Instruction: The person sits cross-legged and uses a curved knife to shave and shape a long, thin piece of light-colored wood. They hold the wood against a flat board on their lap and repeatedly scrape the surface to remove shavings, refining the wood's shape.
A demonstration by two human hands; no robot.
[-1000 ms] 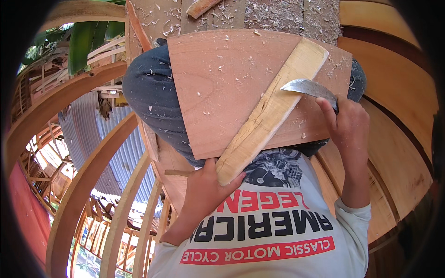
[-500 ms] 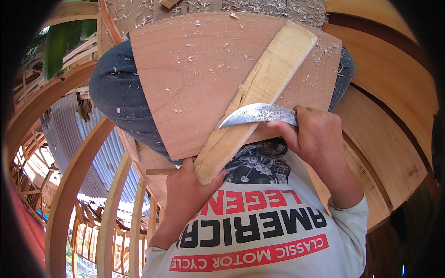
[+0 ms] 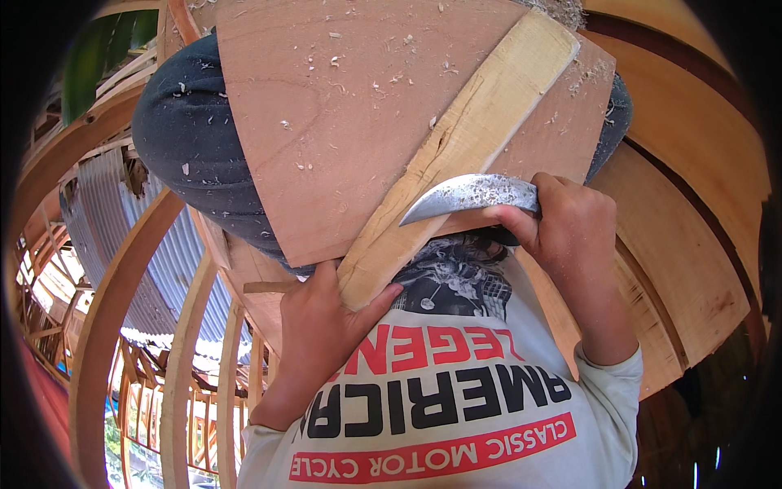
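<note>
A pale wooden slat (image 3: 489, 98), cracked along one side, slants from near left to far right over a broad reddish board (image 3: 326, 122) on my legs. My left hand (image 3: 318, 322) grips its near end, with the thumb along the right edge and the fingers on the other side. In my right hand (image 3: 570, 224) is a curved knife (image 3: 476, 196) with a speckled steel blade; its handle is hidden in my fist. The blade lies across the near half of the slat, its tip pointing left. Whether the edge is cutting in, I cannot tell.
Wood shavings (image 3: 586, 77) lie scattered over the board and my trousers (image 3: 183, 138). Curved wooden ribs (image 3: 130, 310) rise on the left, with corrugated metal sheets (image 3: 138, 244) beyond them. Curved planks (image 3: 684, 236) form a wall on the right.
The knife has shifted slightly to the right and farther from my left hand along the slat. Both grips are kept. The whole view has also shifted a little.
</note>
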